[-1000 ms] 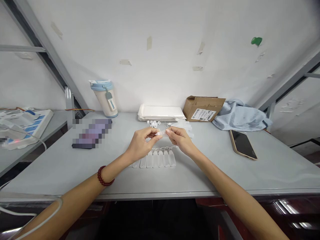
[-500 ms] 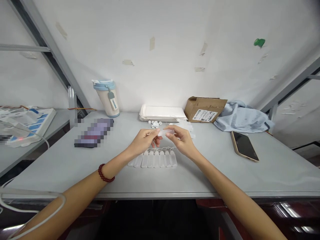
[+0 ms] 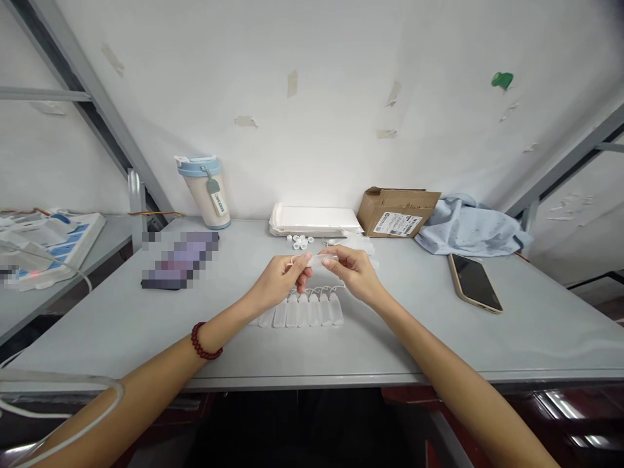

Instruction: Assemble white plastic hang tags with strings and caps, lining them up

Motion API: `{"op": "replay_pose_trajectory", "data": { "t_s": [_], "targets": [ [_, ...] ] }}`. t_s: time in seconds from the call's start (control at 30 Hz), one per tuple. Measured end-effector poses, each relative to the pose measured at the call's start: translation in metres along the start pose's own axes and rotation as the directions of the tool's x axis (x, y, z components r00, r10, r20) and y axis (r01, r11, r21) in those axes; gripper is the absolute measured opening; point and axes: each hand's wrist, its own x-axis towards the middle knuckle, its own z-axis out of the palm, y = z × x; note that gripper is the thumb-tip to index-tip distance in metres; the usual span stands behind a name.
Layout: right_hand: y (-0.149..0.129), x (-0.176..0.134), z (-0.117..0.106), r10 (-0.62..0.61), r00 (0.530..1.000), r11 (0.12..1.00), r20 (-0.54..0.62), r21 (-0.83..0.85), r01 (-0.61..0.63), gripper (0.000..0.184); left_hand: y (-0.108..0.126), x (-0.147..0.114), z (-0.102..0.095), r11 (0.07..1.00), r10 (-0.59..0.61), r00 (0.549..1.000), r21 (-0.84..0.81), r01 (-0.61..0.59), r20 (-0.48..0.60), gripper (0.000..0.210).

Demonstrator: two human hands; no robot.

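A small translucent plastic bottle (image 3: 318, 260) is held level between my two hands above the table. My left hand (image 3: 277, 283) pinches its left end between thumb and fingers, and a bit of white cord shows at those fingers. Closed on the other end is my right hand (image 3: 357, 270), thumb and forefinger along the body. Below them lies a row of similar translucent bottles (image 3: 302, 313) side by side, white cord loops at their tops. Just behind my hands sit several small white caps (image 3: 303, 244). More clear plastic pieces (image 3: 364, 246) lie partly hidden behind my right hand.
A flat white package (image 3: 314, 218) and an open cardboard box (image 3: 397, 211) stand against the wall, beside a light blue cloth (image 3: 472, 224). A phone (image 3: 475, 283) lies right. At left are a tumbler (image 3: 205, 195), a blurred purple item (image 3: 180, 260) and a power strip (image 3: 63, 253).
The view has shifted slightly. My fingers have closed in around the bottle, so less of it shows, and both hands still hold it. The row on the table stays put.
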Motion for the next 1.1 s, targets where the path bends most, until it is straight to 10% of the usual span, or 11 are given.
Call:
{"op": "replay_pose_trajectory", "data": {
  "t_s": [0.4, 0.7, 1.1],
  "targets": [
    [0.000, 0.003, -0.003, 0.198, 0.977, 0.949, 0.078, 0.236, -0.211, 0.036, -0.001, 0.002, 0.001, 0.866, 0.276, 0.960, 0.422, -0.270, 0.049, 0.040],
    [0.013, 0.010, -0.016, -0.006, 0.973, 0.952, -0.230, -0.300, -0.066, 0.032, -0.036, 0.033, -0.043, 0.812, 0.213, 0.970, 0.573, -0.108, -0.118, 0.027],
    [0.029, 0.021, -0.049, 0.020, 0.994, 0.785, -0.111, -0.614, -0.084, 0.022, -0.066, 0.052, -0.054, 0.692, 0.200, 0.964, 0.671, -0.267, 0.177, 0.046]
  ]
}}
